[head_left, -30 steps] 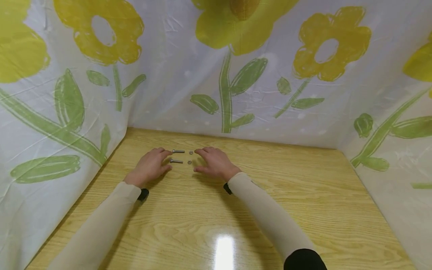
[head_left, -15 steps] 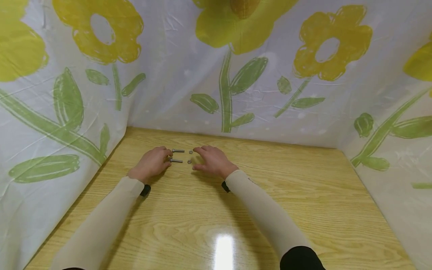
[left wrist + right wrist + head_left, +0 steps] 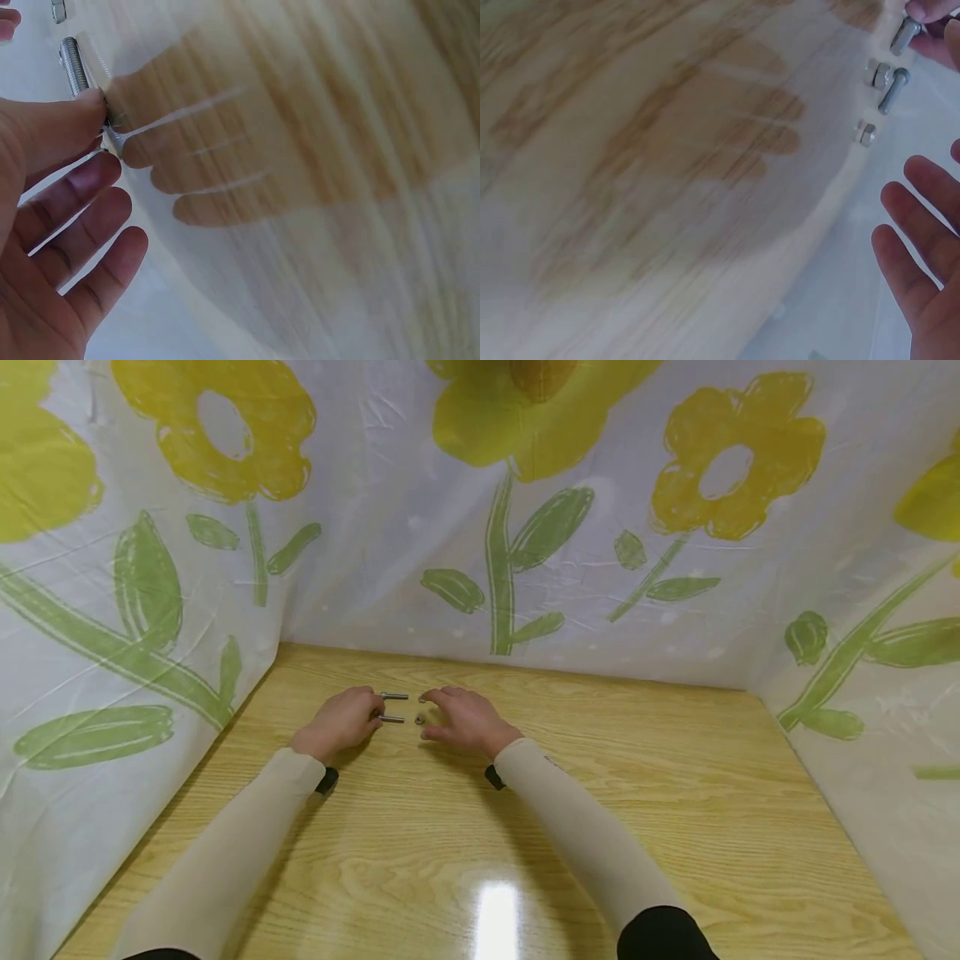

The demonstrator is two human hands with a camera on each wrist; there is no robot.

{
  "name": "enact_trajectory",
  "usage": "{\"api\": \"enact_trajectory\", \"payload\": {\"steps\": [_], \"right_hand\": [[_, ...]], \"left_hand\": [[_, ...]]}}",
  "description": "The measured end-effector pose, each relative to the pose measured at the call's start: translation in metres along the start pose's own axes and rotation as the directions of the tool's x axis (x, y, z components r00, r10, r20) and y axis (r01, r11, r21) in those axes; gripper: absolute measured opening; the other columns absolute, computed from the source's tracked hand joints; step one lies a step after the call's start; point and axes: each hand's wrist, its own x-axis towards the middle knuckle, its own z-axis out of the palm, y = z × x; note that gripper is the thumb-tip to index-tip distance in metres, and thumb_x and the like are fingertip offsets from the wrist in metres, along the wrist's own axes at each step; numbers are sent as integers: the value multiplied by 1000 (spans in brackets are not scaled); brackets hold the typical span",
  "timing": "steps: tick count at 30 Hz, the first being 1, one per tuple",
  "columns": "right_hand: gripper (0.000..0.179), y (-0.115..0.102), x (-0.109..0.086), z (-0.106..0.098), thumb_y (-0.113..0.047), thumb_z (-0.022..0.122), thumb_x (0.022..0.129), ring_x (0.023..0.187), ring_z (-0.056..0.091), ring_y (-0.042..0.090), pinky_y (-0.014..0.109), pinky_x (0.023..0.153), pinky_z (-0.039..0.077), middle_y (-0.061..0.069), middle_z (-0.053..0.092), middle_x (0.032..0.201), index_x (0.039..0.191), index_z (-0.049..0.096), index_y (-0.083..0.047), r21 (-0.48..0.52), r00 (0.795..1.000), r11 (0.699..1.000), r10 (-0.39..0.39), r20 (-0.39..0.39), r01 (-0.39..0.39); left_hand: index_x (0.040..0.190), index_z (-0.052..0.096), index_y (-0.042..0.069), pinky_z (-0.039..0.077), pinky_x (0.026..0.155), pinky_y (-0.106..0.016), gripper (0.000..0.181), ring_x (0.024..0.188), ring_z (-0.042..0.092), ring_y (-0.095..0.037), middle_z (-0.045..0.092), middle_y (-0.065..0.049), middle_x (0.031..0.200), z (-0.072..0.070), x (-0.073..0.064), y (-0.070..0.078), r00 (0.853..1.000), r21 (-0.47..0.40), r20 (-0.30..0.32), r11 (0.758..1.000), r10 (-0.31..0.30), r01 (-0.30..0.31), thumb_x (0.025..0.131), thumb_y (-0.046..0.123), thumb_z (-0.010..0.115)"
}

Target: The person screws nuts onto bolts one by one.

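Note:
My left hand (image 3: 341, 720) pinches the head end of the nearer metal bolt (image 3: 393, 719) between thumb and forefinger; the bolt's threaded shank (image 3: 73, 66) sticks out past the thumb in the left wrist view. Parallel to it lies a second, farther bolt (image 3: 396, 697), its head right by the left fingers. Two small hex nuts lie to the right of the bolt tips. The nearer nut (image 3: 419, 720) sits in front of my right hand (image 3: 465, 720), whose fingers are spread and hold nothing. Its forefinger overlaps the farther nut (image 3: 422, 700). Both nuts show in the right wrist view, including one nut (image 3: 868, 135) nearer the fingertips.
The wood-grain table (image 3: 675, 793) is glossy and reflects the hands and a light. A white cloth (image 3: 375, 585) printed with yellow flowers hangs along its back and both sides, a short way behind the bolts.
My left hand has moved right onto the nearer bolt's head and its fingers have closed there. My right hand has moved slightly left, its forefinger now over the farther nut.

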Motion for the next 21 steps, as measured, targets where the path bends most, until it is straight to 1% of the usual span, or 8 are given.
{"api": "enact_trajectory", "payload": {"steps": [7,12,21], "right_hand": [[62,-2,2,3,-49,64,89,120,53,20,39,96,45,2,52,136,141,45,-21,23,1000,999,22,15,-22],[60,-1,4,5,-48,64,89,116,55,18,38,94,46,1,52,134,140,46,-21,41,999,999,33,19,-34],[57,-1,6,6,-47,63,90,107,57,14,35,87,49,-1,56,123,139,48,-20,61,999,998,30,38,-32]], "left_hand": [[92,70,9,51,71,-40,6,80,59,-21,58,-5,89,-4,-3,5,1000,13,4,1000,-16,16,90,13,68],[92,69,7,51,71,-40,6,81,59,-22,58,-6,89,-7,-5,9,1000,18,6,1000,-26,26,91,12,67],[95,68,4,51,73,-42,8,83,60,-24,59,-8,91,-4,-6,9,999,0,-4,999,-38,38,92,11,65]]}}
